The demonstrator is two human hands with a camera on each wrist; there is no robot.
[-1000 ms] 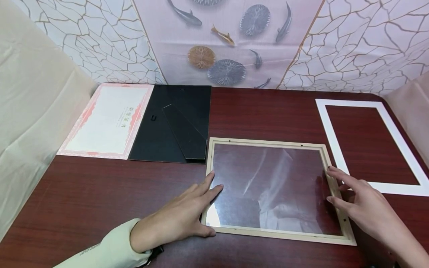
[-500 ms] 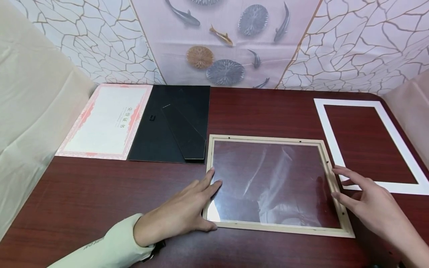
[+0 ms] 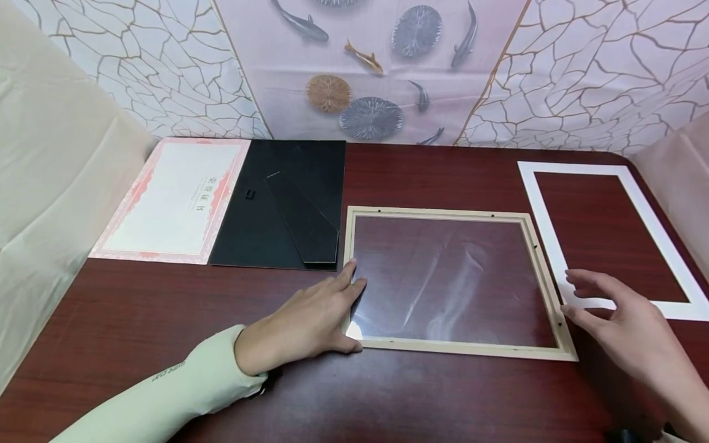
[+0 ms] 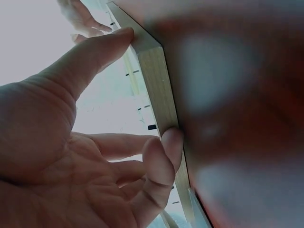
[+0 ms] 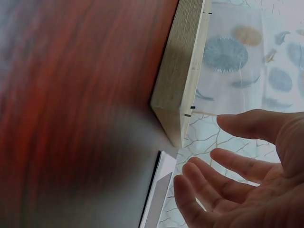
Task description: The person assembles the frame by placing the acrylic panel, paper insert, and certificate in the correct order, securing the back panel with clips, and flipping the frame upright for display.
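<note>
Head camera's up high, facing forward and down over the surface (image 3: 138,307); both wrist views sit low, in close, tipped sideways along the wooden frame (image 3: 460,350), right wrist sharing the patterned backdrop (image 3: 371,117) with head.

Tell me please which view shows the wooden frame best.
The head view: the wooden frame appears almost whole, partly covered by the left hand. Each wrist view shows mainly its outer edges near a corner.

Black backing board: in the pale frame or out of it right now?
Out. The head view shows the black backing board lying on the table, to the left of the pale frame.
</note>
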